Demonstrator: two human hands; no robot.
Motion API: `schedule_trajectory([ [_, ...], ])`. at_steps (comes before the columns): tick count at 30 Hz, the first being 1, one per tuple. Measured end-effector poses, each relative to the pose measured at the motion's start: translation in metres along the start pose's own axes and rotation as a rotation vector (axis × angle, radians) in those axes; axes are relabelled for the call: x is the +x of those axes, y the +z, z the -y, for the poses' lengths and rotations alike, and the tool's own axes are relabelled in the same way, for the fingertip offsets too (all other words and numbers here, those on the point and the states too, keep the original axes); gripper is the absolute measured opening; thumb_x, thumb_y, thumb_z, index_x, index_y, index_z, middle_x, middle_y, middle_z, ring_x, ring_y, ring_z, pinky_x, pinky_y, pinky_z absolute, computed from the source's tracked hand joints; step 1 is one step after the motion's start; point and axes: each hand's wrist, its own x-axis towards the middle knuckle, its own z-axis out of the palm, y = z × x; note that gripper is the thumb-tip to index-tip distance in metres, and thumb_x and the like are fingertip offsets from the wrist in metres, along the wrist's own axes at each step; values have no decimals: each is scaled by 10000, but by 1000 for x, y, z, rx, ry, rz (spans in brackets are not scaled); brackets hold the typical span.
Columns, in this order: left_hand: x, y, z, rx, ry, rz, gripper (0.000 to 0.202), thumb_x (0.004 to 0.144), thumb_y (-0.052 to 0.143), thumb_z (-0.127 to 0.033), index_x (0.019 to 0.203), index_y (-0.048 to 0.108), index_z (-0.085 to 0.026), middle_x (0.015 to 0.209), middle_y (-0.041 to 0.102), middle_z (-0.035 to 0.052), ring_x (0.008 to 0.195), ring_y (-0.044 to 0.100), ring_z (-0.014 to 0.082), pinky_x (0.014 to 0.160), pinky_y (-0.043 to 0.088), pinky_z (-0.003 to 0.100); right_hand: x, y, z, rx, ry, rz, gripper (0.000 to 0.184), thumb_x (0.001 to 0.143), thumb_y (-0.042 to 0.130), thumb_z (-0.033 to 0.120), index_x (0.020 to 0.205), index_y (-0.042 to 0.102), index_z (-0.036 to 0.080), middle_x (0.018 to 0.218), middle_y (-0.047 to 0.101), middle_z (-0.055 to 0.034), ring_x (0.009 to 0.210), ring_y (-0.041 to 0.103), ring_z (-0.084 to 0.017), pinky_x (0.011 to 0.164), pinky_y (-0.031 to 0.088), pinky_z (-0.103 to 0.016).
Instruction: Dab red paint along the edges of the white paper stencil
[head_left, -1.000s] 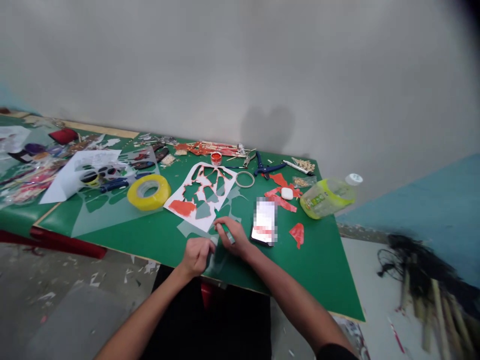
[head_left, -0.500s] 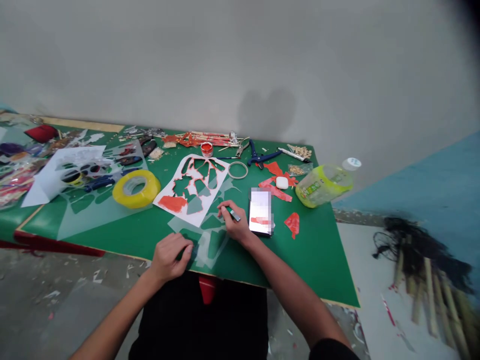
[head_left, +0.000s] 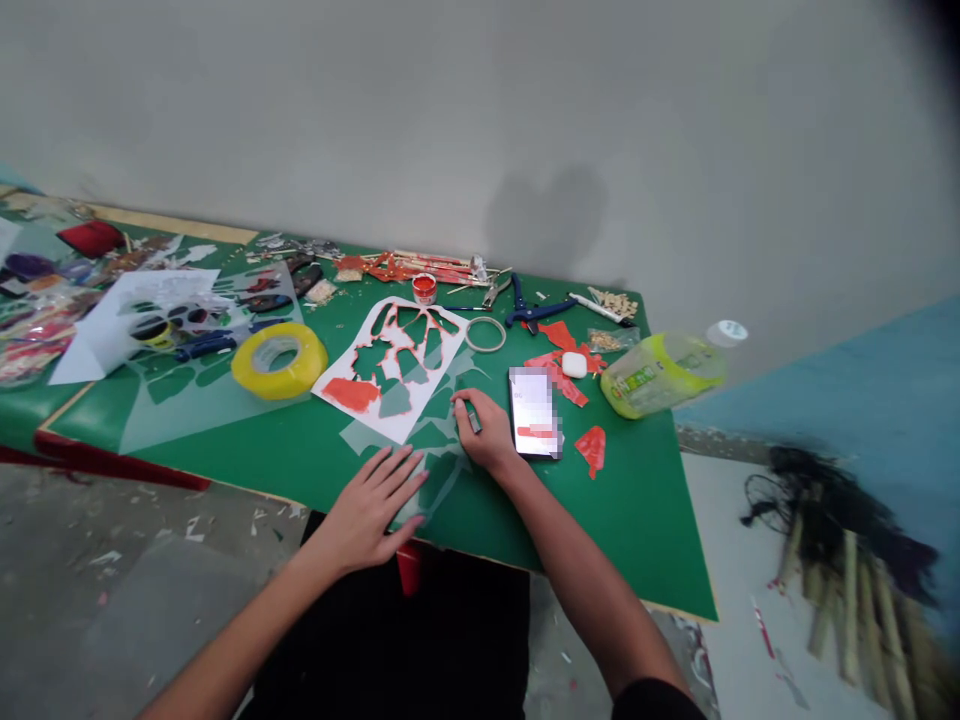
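The person's left hand [head_left: 373,505] lies flat and spread, palm down, at the near edge of the green-topped table [head_left: 645,540], its fingertips pressing a clear plastic sheet with cut-out shapes [head_left: 424,462] against the surface. Just right of it, the right hand [head_left: 487,432] is curled around a small dark grey tool with a pale tip [head_left: 473,420], pinched between thumb and fingers; what kind of tool it is cannot be told. That hand rests on the same clear sheet, which spreads across the table between the two hands and runs a little farther away, under the corner of a white paper stencil edged with orange paint [head_left: 396,358].

Touching the right hand's far side lies a black smartphone with a lit screen [head_left: 534,424]. Right of the phone is a scrap of red paper [head_left: 592,447], and beyond it more red scraps with a small white case [head_left: 574,364] on top. A yellow-green plastic bottle with a white cap [head_left: 664,371] lies on its side near the table's right edge. To the left sits a thick roll of yellow tape [head_left: 280,359]; at the far side are a small pot of orange paint [head_left: 424,287], a thin ring [head_left: 485,334] and blue-handled pliers [head_left: 534,312].
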Motion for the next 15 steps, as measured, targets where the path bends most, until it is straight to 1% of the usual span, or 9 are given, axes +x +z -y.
schedule_trajectory([
  [3,8,10,-21,15,5,14,623,1031,627,-434,1583,510,-170,1671,506,128,1569,453,322,1347,292,527,2,1,-1,-30,15,0,317,1056,652,427,1271,680,196,1290,701,-92,1097,704,-210,971,626,-431],
  [5,14,17,-32,18,0,10,645,1045,604,-404,1613,460,-135,1658,524,130,1564,464,306,1354,293,505,3,0,-1,-41,27,5,316,1057,651,426,1271,680,195,1285,702,-92,1089,705,-207,965,628,-427],
  [7,18,24,-39,16,1,1,633,1064,564,-322,1632,411,-89,1640,544,140,1560,473,289,1349,316,486,3,0,0,-45,40,8,322,1055,654,427,1273,678,192,1281,703,-91,1085,707,-208,961,629,-427],
  [9,20,29,-42,7,18,-8,601,1068,533,-229,1633,398,-73,1613,572,151,1538,505,277,1320,377,477,3,0,0,-45,51,7,327,1054,657,427,1277,676,190,1280,703,-91,1087,707,-209,960,629,-429],
  [11,19,32,-41,-4,42,-18,578,1058,524,-144,1621,412,-76,1577,604,162,1497,554,268,1261,464,470,3,0,0,-42,58,3,328,1054,657,427,1278,675,189,1281,703,-92,1088,708,-210,960,630,-429],
  [13,18,33,-40,-16,70,-26,569,1045,520,-82,1606,429,-81,1546,628,167,1459,594,260,1201,530,459,4,0,0,-38,62,-1,325,1054,656,426,1277,676,190,1280,703,-91,1084,708,-208,957,630,-427],
  [15,17,31,-39,-28,90,-28,578,1032,499,-38,1605,429,-80,1533,638,167,1447,606,255,1173,559,447,4,1,0,-35,64,-4,324,1054,656,426,1276,676,190,1278,703,-91,1080,708,-207,955,631,-424],
])
